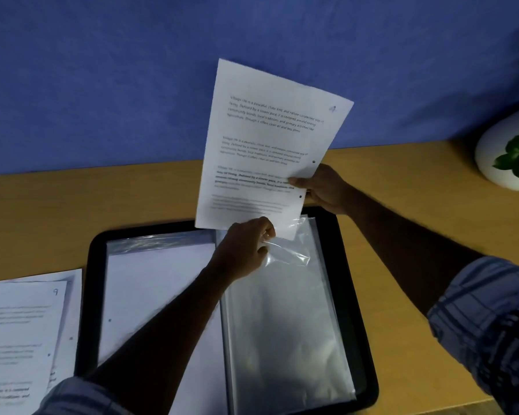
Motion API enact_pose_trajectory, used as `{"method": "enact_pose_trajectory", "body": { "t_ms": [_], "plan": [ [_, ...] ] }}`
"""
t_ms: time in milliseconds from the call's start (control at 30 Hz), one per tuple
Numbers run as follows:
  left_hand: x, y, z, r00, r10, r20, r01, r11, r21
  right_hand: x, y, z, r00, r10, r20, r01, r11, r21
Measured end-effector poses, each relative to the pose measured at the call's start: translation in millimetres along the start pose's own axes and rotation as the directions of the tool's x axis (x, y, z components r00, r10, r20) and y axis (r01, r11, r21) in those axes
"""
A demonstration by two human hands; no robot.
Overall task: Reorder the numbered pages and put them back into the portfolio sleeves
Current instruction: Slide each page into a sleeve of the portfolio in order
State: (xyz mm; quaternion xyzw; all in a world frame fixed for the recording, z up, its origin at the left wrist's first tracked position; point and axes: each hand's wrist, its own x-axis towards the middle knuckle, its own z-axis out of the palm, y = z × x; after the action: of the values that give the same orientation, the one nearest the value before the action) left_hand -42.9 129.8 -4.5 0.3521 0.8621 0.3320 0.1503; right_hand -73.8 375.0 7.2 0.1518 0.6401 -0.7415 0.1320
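The right hand (321, 187) pinches the page (261, 139) at its right edge, thumb on the printed face, fingers behind. The left hand (246, 247) sits just below the page's bottom edge, fingers curled, pinching the sleeve (282, 310) mouth. Both forearms reach forward, bare up to checked cuffs.

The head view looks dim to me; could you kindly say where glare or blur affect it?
In the head view, light is dim and bluish; glare streaks the clear sleeve that the left hand pinches; lower text on the page in the right hand is blurred, as is the stack at left.
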Motion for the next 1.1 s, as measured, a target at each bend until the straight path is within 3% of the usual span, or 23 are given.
{"method": "enact_pose_trajectory", "body": {
  "t_ms": [200, 433, 667, 800, 1100],
  "plan": [
    [6, -7, -13, 0.985, -0.119, 0.124, 0.129, 0.989, -0.07, 6, -5, -25, 0.995, 0.099, 0.031, -0.096, 0.99, -0.101],
    [3, -41, -42, 0.977, -0.123, 0.174, 0.1, 0.985, 0.138, 10, -8, -26, 0.992, 0.116, 0.051, -0.108, 0.985, -0.138],
    [-5, -64, -57, 0.989, -0.031, 0.146, 0.013, 0.993, 0.119, 14, -4, -26, 0.986, 0.149, 0.077, -0.14, 0.984, -0.111],
    [-2, -62, -55, 0.994, -0.045, 0.104, 0.043, 0.999, 0.023, 17, -8, -25, 0.982, 0.16, 0.1, -0.147, 0.981, -0.127],
    [1, -60, -52, 0.998, -0.049, 0.046, 0.049, 0.999, -0.006, 26, -13, -21, 0.969, 0.192, 0.156, -0.164, 0.971, -0.172]
  ]
}}
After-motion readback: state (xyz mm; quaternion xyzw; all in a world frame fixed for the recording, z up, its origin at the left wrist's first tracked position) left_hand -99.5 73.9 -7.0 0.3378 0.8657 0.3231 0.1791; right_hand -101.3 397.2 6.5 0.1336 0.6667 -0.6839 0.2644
